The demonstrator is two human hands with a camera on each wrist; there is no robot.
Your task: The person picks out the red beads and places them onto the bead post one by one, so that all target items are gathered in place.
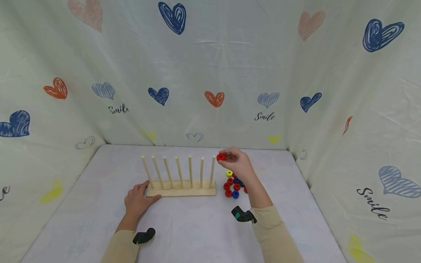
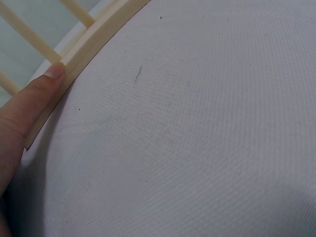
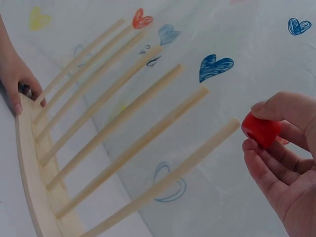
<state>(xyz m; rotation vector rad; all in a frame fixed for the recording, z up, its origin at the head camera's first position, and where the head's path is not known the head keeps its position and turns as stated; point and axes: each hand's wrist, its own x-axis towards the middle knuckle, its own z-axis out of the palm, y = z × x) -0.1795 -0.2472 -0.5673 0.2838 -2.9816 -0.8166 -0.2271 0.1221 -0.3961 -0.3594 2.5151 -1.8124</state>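
Observation:
A wooden peg stand (image 1: 182, 191) with a row of several upright pegs rests on the table. My left hand (image 1: 136, 199) grips its left end, the thumb (image 2: 39, 94) along the front of the base and the fingers behind. Between thumb and fingertips, my right hand (image 1: 240, 164) pinches a red bead (image 3: 261, 129). This bead is beside the top of the rightmost peg (image 3: 197, 148), close to its tip and not around it. No beads show on the pegs.
Right of the stand, below my right hand, lies a loose group of beads: several red beads (image 1: 228, 193), a yellow bead (image 1: 229, 174) and blue beads (image 1: 235, 194). My right forearm partly hides the group. A heart-printed curtain (image 1: 210, 124) hangs behind the table (image 1: 197, 226).

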